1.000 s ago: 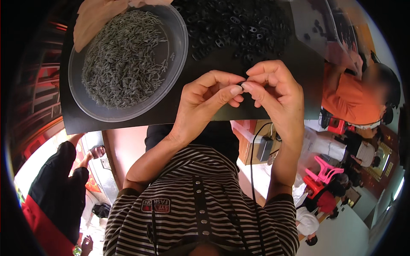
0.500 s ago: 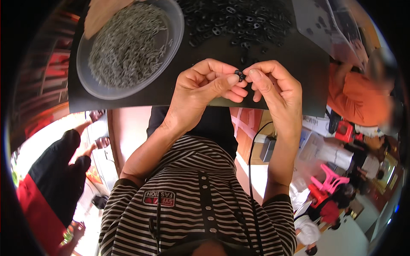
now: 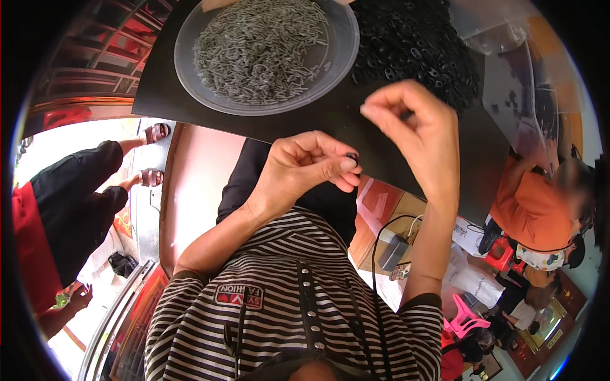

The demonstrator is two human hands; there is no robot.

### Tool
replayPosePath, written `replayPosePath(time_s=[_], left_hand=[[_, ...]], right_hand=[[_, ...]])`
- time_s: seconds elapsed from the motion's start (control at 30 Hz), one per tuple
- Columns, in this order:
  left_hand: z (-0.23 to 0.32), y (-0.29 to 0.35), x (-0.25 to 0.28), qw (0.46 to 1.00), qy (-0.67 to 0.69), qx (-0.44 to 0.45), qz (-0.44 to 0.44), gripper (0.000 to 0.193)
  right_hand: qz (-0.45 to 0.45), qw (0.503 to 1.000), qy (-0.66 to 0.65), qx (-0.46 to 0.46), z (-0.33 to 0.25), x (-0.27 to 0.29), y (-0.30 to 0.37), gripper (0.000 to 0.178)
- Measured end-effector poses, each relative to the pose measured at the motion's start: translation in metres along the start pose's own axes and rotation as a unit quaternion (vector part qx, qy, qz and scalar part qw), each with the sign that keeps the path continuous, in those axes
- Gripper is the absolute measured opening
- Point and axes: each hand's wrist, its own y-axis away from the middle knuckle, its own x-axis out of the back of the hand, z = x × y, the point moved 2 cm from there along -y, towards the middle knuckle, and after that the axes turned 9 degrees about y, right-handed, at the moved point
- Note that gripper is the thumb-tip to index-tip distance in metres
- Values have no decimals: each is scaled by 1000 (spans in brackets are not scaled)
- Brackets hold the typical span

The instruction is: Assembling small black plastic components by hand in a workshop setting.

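Note:
A small black plastic piece (image 3: 352,156) is pinched between the thumb and fingers of my left hand (image 3: 311,164), just off the near edge of the dark table (image 3: 159,82). My right hand (image 3: 413,130) is raised over the table, apart from the left, thumb and forefinger closed together; anything between those tips is too small to make out. It is close to a heap of black plastic pieces with holes (image 3: 416,57). Left of the heap stands a clear round bowl (image 3: 341,44) holding many small grey pins (image 3: 260,60).
A clear plastic container (image 3: 508,82) with a few black pieces lies at the table's right. A person in orange (image 3: 530,203) sits beyond it. At the left stands a person in dark trousers (image 3: 82,168). A black cable (image 3: 376,247) hangs beside my right arm.
My right hand has parted from the left and risen toward the black heap. The left keeps the small black piece. The whole view has turned, so the bowl appears farther right.

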Motion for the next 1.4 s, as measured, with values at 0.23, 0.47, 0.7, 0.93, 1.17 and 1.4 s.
replayPosePath(time_s=[0.23,0.47,0.7,0.93,1.17,1.4], left_hand=[[12,3,7,998,33,43,-44,11],[15,-1,18,997,36,31,-68,12],[17,-4,23,996,25,34,-80,12],[17,-1,23,997,24,28,-73,13],[19,6,23,997,35,-6,-68,12],[18,8,25,995,43,-18,-89,10]], right_hand=[[-69,923,299,232,-9,-43,-82,5],[-142,917,285,241,-4,-57,-95,5],[-130,919,311,205,-7,-58,-96,7],[-153,932,263,197,-11,-66,-92,8],[-122,967,154,161,-16,-54,-88,6],[-105,994,-23,-22,-15,-51,-80,8]])
